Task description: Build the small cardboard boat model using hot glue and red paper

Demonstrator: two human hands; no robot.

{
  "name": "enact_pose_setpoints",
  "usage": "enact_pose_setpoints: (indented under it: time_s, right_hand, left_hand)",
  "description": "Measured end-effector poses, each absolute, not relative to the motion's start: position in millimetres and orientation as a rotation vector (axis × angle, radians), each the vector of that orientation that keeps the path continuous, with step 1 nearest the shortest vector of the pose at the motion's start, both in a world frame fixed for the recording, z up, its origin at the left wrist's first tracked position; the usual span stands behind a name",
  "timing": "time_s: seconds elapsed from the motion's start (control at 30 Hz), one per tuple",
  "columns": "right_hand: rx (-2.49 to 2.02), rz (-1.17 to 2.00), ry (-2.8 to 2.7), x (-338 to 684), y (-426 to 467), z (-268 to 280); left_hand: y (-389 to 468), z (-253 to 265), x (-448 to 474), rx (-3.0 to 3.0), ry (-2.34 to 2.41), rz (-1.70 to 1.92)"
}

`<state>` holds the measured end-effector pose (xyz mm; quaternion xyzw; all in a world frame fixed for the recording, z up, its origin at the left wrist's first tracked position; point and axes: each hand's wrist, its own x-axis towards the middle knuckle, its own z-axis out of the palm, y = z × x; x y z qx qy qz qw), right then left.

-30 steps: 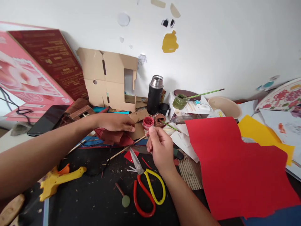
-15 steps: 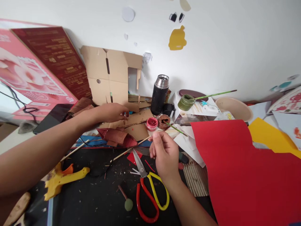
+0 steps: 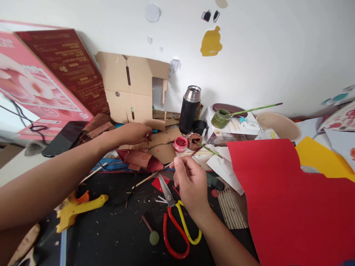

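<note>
Fingers (image 3: 181, 167) of right hand (image 3: 192, 183), frame centre: pinched narrow. Left hand (image 3: 135, 133), upper centre-left: curled, grip hidden. Red-brown folded piece (image 3: 138, 159) formed; remainder unclear.

Scissors (image 3: 169, 199) lie on the worktop (image 3: 116, 229), just nearer than the right hand (image 3: 191, 179); a glue gun (image 3: 85, 208) lies left, a paper sheet (image 3: 291, 199) right. Farther back, paint jars (image 3: 181, 145) stand before a flask (image 3: 188, 112), with cardboard (image 3: 141, 88) standing to its left.
</note>
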<state>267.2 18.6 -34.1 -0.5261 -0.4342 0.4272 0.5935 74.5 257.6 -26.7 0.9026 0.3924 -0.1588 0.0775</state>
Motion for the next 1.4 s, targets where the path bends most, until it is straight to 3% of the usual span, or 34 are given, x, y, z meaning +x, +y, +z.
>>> enact_pose_setpoints:
  time_s: [0.27, 0.57, 1.13, 1.4]
  right_hand:
    - [-1.255, 0.947, -1.143, 267, 14, -27]
    - [-1.146, 1.138, -1.098, 263, 19, -31]
    - [-1.133, 1.205, -1.381, 244, 6, -36]
    - [-1.16, 1.239, -1.399, 239, 5, -42]
  left_hand:
    - [240, -2, 67, 2.625, 1.243, -0.263]
    - [137, 51, 56, 2.455, 1.042, 0.206]
    - [47, 18, 38, 2.645, 1.132, 0.378]
    - [36, 8, 29, 2.36, 1.166, 0.621]
